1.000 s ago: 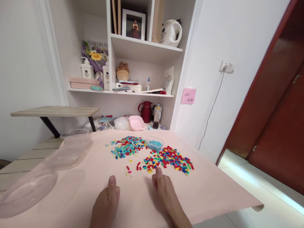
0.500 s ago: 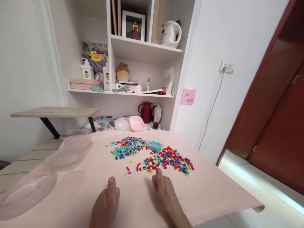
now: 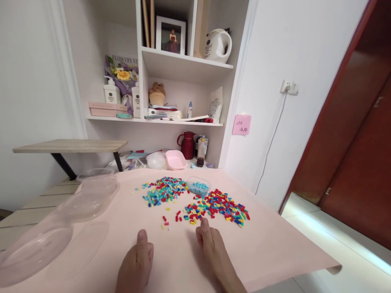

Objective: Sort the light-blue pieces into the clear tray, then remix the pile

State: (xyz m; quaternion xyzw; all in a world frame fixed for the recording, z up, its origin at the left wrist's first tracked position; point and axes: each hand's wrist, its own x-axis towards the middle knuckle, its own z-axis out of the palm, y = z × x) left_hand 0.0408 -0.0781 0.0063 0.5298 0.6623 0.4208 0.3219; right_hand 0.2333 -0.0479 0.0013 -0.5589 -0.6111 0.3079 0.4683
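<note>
My left hand (image 3: 137,260) is a fist with its thumb raised, over the near part of the pink-covered table (image 3: 171,264). My right hand (image 3: 212,246) makes the same thumb-up fist, just in front of the right-hand pile of small coloured building bricks (image 3: 218,203). No object shows in either fist. Another brick pile (image 3: 166,189), largely turquoise with red and yellow, lies farther back and to the left. Between and behind the piles stands a clear plastic tub (image 3: 198,186) with light blue bricks inside. Several loose bricks (image 3: 165,218) are scattered beyond my left hand.
Clear plastic containers (image 3: 91,203) and a clear lid (image 3: 81,248) line the table's left side. At the back are a pink bowl (image 3: 176,160), a red jug (image 3: 187,145) and a bottle of dark liquid (image 3: 200,154). A wooden ledge (image 3: 70,145) juts in from the left.
The view has tilted very slightly. Both hands keep the same thumb-up pose in nearly the same place, and the bricks and containers have not moved on the table.
</note>
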